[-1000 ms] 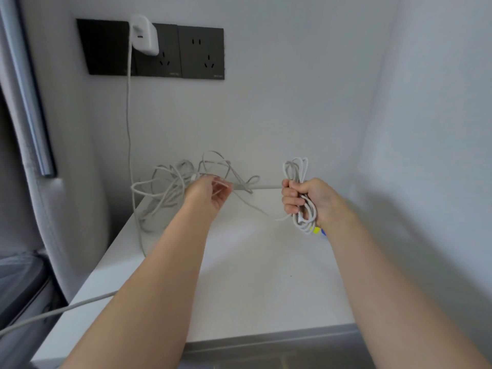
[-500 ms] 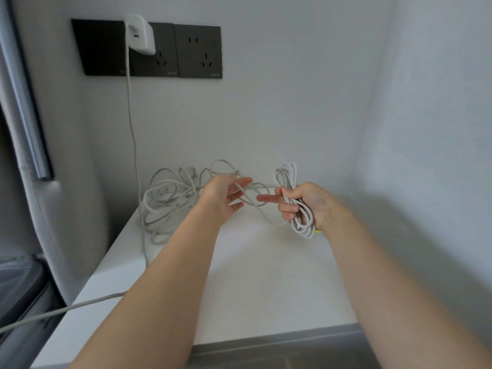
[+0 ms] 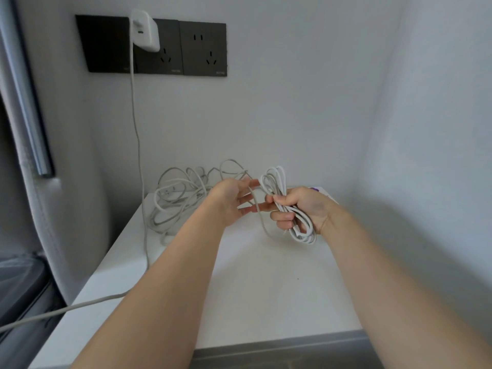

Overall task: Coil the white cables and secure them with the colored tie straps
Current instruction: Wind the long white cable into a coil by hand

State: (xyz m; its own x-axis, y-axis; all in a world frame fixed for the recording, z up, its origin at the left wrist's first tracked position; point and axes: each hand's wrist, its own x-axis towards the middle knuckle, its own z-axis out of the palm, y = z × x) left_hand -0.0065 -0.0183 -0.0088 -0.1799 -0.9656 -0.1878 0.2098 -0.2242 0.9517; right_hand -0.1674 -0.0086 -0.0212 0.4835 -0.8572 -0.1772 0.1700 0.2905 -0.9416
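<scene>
My right hand (image 3: pixel 298 207) grips a coil of white cable (image 3: pixel 277 182) whose loops stick out above and below the fist. A loose strand hangs from the coil and runs past my left hand (image 3: pixel 234 199), whose fingers are spread and straight with the strand between them. A tangled pile of white cables (image 3: pixel 178 198) lies on the white table (image 3: pixel 266 288) at the back left. A purple tie strap (image 3: pixel 315 188) peeks out behind my right hand.
A white charger (image 3: pixel 145 30) sits in a black wall socket panel (image 3: pixel 205 49); its cable (image 3: pixel 135 129) drops to the table and trails off the left edge. White walls close the back and right. A grey curtain and dark frame stand at the left.
My left hand has let go of the strand's pinch and moved right, close to my right hand. The coil in my right hand has gained a loop and tilted.
</scene>
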